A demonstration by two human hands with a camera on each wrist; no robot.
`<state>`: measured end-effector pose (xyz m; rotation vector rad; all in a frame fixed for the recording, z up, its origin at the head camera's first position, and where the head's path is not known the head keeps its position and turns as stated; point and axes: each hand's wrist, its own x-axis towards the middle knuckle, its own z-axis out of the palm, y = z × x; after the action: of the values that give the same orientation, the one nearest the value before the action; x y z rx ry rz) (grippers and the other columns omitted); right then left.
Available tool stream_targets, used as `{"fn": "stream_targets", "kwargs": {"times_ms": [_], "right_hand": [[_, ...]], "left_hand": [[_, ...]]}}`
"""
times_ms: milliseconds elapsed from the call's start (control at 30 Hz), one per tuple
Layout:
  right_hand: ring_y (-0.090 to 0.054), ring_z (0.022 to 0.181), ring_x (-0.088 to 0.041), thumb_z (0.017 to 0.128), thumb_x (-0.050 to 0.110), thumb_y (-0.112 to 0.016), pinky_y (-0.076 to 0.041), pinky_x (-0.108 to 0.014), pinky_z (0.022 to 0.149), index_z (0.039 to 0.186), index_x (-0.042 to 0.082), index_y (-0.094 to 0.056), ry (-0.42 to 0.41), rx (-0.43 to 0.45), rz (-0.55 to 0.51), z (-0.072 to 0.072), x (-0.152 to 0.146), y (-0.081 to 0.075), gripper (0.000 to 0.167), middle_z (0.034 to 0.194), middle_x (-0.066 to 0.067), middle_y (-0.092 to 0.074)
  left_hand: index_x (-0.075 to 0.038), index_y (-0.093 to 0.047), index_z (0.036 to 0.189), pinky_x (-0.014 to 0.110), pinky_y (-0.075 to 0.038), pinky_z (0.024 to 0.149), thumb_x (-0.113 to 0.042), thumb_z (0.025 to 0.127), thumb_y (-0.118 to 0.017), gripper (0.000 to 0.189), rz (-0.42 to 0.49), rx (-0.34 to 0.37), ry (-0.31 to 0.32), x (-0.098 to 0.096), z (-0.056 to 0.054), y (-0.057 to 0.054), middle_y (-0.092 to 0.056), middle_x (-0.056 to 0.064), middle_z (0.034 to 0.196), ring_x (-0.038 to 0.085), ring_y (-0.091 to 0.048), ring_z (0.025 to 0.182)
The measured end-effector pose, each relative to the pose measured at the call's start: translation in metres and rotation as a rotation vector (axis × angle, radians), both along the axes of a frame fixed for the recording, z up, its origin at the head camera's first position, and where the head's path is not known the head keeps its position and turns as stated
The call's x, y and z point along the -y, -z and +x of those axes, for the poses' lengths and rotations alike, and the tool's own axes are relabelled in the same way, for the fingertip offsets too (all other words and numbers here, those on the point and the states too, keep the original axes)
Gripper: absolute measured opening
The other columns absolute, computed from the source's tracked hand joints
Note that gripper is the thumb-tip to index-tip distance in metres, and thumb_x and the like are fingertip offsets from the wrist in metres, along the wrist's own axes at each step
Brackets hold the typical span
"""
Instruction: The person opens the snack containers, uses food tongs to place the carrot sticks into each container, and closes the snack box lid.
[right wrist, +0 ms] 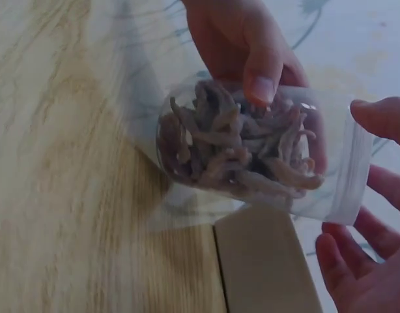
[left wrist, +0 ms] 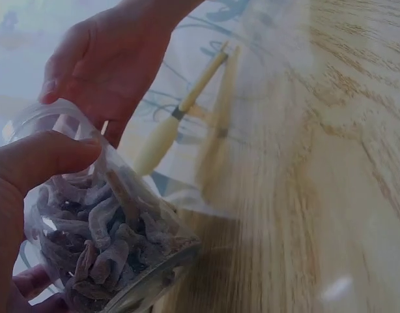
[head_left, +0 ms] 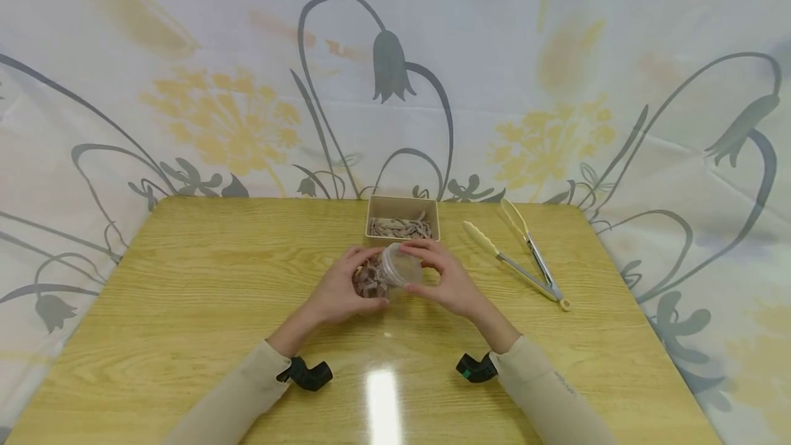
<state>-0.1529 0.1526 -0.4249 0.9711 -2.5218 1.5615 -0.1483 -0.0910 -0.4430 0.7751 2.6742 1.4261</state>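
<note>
A clear plastic jar (head_left: 372, 279), partly filled with greyish-brown dried strips, is held tilted on its side above the table. My left hand (head_left: 340, 290) grips the jar's body, thumb on one side and fingers on the other. At the mouth end, the thumb and fingers of my right hand (head_left: 450, 283) curl around the rim (right wrist: 352, 173). Whether a clear lid sits on that end, I cannot tell. Just beyond both hands stands a beige rectangular box (head_left: 398, 207) with similar strips (head_left: 402, 228) inside; part of it shows below the jar in the right wrist view.
Tongs (head_left: 525, 273) with cream tips lie spread on the wooden table (head_left: 235, 259), right of the box. A flower-patterned cloth (head_left: 482, 40) hangs behind the table's far edge. Black wrist cameras (head_left: 311, 375) sit at both sleeves.
</note>
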Motion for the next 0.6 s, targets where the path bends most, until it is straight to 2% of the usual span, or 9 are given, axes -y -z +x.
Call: {"fn": "stream_targets", "kwargs": {"times_ms": [133,233,367,433,500,600], "right_hand": [[-0.052,0.122,-0.033,0.079,0.002,-0.082,-0.051,-0.048,0.094,0.133,0.0,-0.062,0.027,-0.058,-0.007,0.001,0.001,0.001,0.057,0.138,-0.016,-0.053],[-0.053,0.118,-0.037,0.078,-0.002,-0.082,-0.051,-0.049,0.094,0.129,-0.004,-0.063,0.052,-0.077,-0.001,0.011,0.007,-0.015,0.055,0.133,-0.02,-0.055],[-0.053,0.116,-0.044,0.075,-0.009,-0.081,-0.05,-0.056,0.093,0.126,-0.011,-0.061,0.055,-0.073,-0.014,0.021,0.016,-0.036,0.055,0.129,-0.028,-0.054],[-0.053,0.115,-0.045,0.074,-0.01,-0.082,-0.05,-0.056,0.092,0.127,-0.012,-0.059,0.055,-0.069,-0.021,0.02,0.017,-0.035,0.058,0.129,-0.028,-0.053],[-0.052,0.116,-0.047,0.073,-0.011,-0.082,-0.049,-0.059,0.092,0.129,-0.012,-0.058,0.055,-0.066,-0.026,0.016,0.015,-0.026,0.06,0.13,-0.028,-0.052],[-0.053,0.116,-0.046,0.073,-0.01,-0.083,-0.05,-0.056,0.091,0.131,-0.011,-0.057,0.063,-0.079,-0.021,0.009,0.011,-0.01,0.063,0.132,-0.027,-0.052]], "left_hand": [[-0.017,-0.053,0.143,0.047,-0.049,0.093,-0.026,0.069,-0.091,0.084,0.023,-0.048,-0.012,-0.003,0.0,0.004,-0.052,0.007,0.125,0.026,-0.053,0.11],[-0.015,-0.054,0.142,0.047,-0.051,0.091,-0.026,0.069,-0.091,0.082,0.06,-0.078,-0.021,-0.007,0.0,0.009,-0.054,0.008,0.123,0.027,-0.054,0.109],[-0.013,-0.053,0.142,0.052,-0.048,0.098,-0.023,0.07,-0.092,0.083,0.109,-0.085,-0.007,-0.009,0.0,0.015,-0.057,0.009,0.129,0.029,-0.055,0.117],[-0.012,-0.052,0.143,0.053,-0.043,0.104,-0.021,0.071,-0.092,0.084,0.116,-0.079,0.003,-0.01,0.0,0.016,-0.057,0.008,0.133,0.029,-0.053,0.123],[-0.013,-0.05,0.144,0.053,-0.039,0.108,-0.023,0.072,-0.092,0.084,0.105,-0.067,0.003,-0.011,-0.001,0.018,-0.056,0.007,0.137,0.027,-0.051,0.128],[-0.013,-0.049,0.145,0.053,-0.038,0.108,-0.024,0.073,-0.091,0.084,0.095,-0.04,0.005,-0.013,-0.001,0.02,-0.056,0.007,0.139,0.028,-0.05,0.129]]}}
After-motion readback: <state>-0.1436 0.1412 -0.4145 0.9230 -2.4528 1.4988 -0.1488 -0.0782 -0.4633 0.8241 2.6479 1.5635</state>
